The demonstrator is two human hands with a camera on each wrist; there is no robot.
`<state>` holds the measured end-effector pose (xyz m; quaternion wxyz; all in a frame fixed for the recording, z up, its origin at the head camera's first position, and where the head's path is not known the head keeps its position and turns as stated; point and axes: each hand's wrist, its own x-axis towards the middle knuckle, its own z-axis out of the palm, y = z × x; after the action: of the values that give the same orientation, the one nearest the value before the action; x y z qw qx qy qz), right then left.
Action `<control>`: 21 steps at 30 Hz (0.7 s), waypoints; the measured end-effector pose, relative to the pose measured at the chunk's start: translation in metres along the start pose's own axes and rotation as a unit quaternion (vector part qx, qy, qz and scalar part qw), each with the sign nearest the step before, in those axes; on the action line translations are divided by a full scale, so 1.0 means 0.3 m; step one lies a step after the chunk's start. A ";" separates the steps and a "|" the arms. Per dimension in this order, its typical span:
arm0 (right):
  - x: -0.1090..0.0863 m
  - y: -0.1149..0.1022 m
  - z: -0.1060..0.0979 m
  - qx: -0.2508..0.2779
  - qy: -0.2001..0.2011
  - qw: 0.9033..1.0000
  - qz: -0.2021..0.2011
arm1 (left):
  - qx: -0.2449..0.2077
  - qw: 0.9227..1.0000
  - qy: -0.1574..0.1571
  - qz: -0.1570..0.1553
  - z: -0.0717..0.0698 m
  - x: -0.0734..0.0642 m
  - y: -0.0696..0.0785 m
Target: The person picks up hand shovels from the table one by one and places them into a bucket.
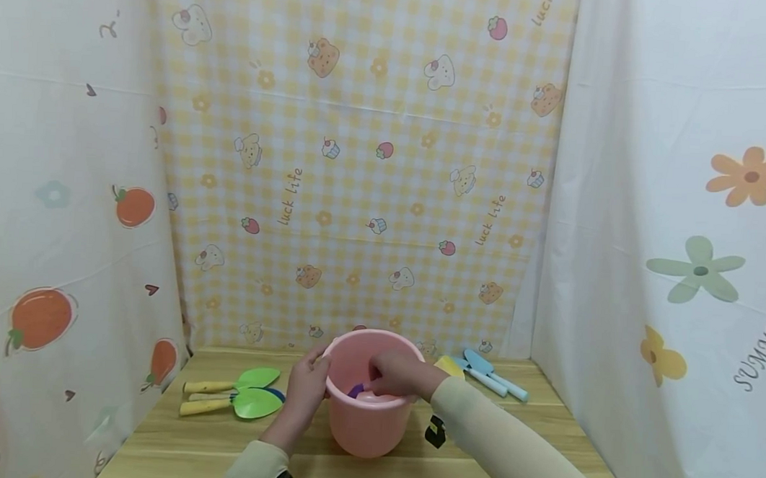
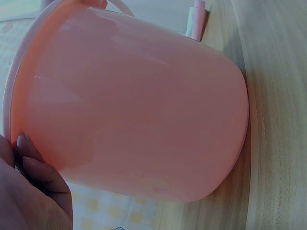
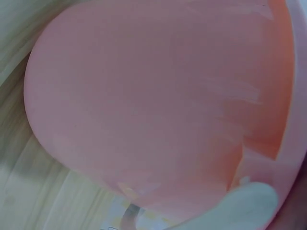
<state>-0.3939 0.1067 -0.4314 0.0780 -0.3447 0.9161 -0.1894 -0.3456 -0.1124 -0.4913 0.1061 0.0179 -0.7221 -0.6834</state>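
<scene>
A pink plastic bucket (image 1: 368,429) stands upright on the wooden table. My left hand (image 1: 307,379) grips its rim at the left side; in the left wrist view the fingers (image 2: 45,175) curl over the rim's edge. My right hand (image 1: 402,373) reaches down inside the bucket, with its fingers bent. A small purple piece (image 1: 356,391) shows against those fingers and appears pinched by them; its full shape is hidden. In the right wrist view the bucket wall (image 3: 144,105) fills most of the picture, with a whitish rounded strip (image 3: 249,203) at its rim.
Green trowels (image 1: 257,403) with yellowish handles lie left of the bucket, a dark blue edge beneath them. To the right are light blue shovels (image 1: 478,362) with pale handles and a yellow piece (image 1: 450,366). Patterned cloths (image 1: 359,194) hang around the table (image 1: 170,452).
</scene>
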 end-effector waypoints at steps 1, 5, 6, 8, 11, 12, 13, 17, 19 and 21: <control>0.001 -0.001 0.000 -0.004 -0.001 1.000 0.000 | -0.001 1.000 0.000 -0.001 0.000 0.001 0.000; 0.004 -0.003 0.004 -0.012 -0.003 1.000 -0.003 | 0.001 1.000 0.000 0.000 0.000 0.003 -0.002; 0.005 -0.004 0.005 -0.013 -0.004 1.000 -0.004 | 0.001 1.000 0.000 0.000 0.000 0.003 -0.002; 0.004 -0.005 0.006 -0.006 -0.006 1.000 -0.005 | 0.001 1.000 0.001 0.000 -0.001 0.002 -0.003; 0.000 -0.007 0.008 0.000 -0.009 1.000 -0.009 | -0.004 1.000 0.001 -0.002 0.000 0.000 -0.003; 0.000 -0.008 0.008 -0.002 -0.010 1.000 -0.010 | -0.004 1.000 0.000 -0.001 0.000 -0.001 -0.003; -0.002 -0.010 0.008 -0.004 -0.010 1.000 -0.012 | -0.005 1.000 0.000 -0.001 0.000 -0.002 -0.003; -0.001 -0.013 0.010 -0.030 -0.011 0.999 -0.016 | -0.005 1.000 -0.001 0.001 -0.001 -0.005 0.001; 0.000 -0.012 0.012 -0.038 -0.013 0.999 -0.014 | -0.005 1.000 -0.001 0.001 -0.001 -0.005 0.003; 0.002 -0.012 0.013 -0.041 -0.015 0.999 -0.012 | -0.005 1.000 -0.001 0.002 -0.001 -0.003 0.001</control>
<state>-0.3911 0.1028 -0.4336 0.0757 -0.3613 0.9176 -0.1472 -0.3446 -0.1125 -0.4911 0.1068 0.0156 -0.7184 -0.6872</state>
